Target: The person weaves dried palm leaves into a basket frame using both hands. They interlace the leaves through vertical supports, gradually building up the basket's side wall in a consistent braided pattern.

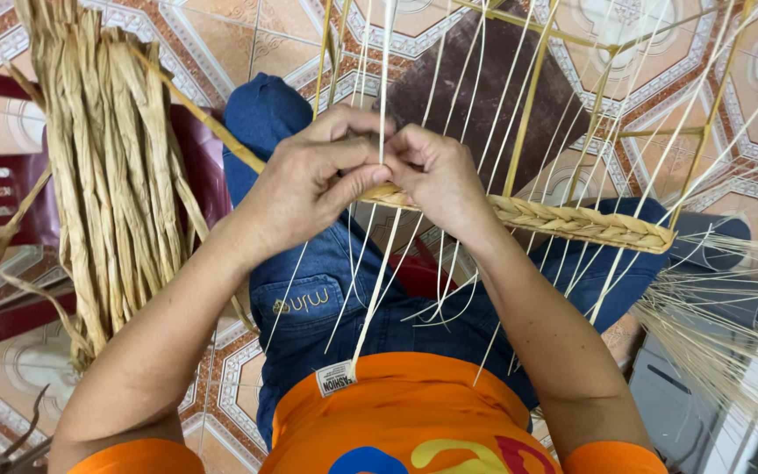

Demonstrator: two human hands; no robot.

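Together, left hand [309, 180] and right hand [436, 175] pinched shut on the flat, tan braided straw band [572, 221]; a dry, ribbon-like straw bundle [107, 175] hung at nine o'clock.

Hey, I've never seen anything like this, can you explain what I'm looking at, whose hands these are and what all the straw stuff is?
One picture, from a camera worn on a seated person's head, looking down at their lap. No machine: two bare hands. The left hand and right hand pinch the end of a flat braided band of tan straw woven across thin pale upright strands on a yellow wire frame. A bundle of dried tan leaf strips lies over a dark red plastic chair. Below is a patterned tile floor.
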